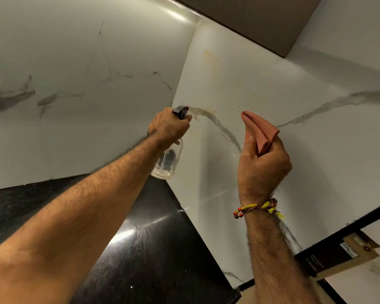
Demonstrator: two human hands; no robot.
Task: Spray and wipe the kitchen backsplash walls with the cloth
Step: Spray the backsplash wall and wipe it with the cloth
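The clear spray bottle (168, 160) looks nearly empty, though blur hides the level. The left hand (168, 127) clenches its neck above the black bench (158, 238). At three o'clock, the right hand (262, 163) pinches the folded cloth (260, 128), raised before the backsplash (239, 80).

A glossy black stone table (154, 249) fills the lower left, running into the corner where two white marble-patterned walls meet. Its surface reflects a bright patch of light and carries faint streaks and a few tiny white specks near the front.
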